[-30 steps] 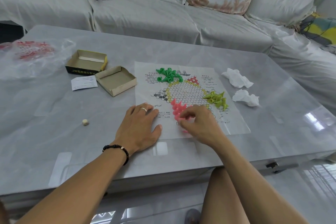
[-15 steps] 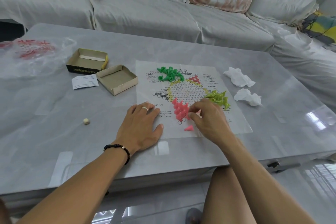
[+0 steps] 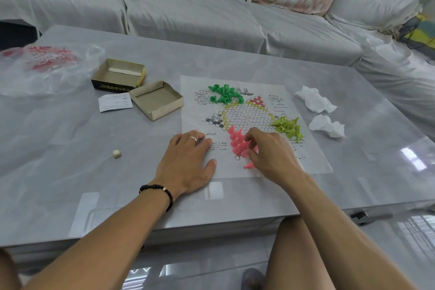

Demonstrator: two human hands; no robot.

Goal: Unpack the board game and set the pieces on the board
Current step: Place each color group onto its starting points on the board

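Note:
A paper game board [image 3: 263,92] with a honeycomb grid lies flat on the grey table. Pink cone pieces [image 3: 236,141] stand in its near corner. One pink piece [image 3: 248,166] lies on its side just below them. Green pieces [image 3: 224,95] are heaped at the far left of the grid, yellow-green pieces [image 3: 288,126] at the right. My right hand [image 3: 270,154] pinches a pink piece at the edge of the pink group. My left hand [image 3: 186,161] rests flat on the board's near left edge.
Two open cardboard box halves [image 3: 117,75] [image 3: 156,100] and a paper slip [image 3: 115,102] sit left of the board. A small die [image 3: 117,153] lies near left. Crumpled tissues [image 3: 315,101] [image 3: 327,126] lie right. A plastic bag [image 3: 44,68] is far left. A sofa stands behind.
My right hand has shifted up and back among the pink pieces, uncovering one fallen pink piece below it. My left hand has stayed in place.

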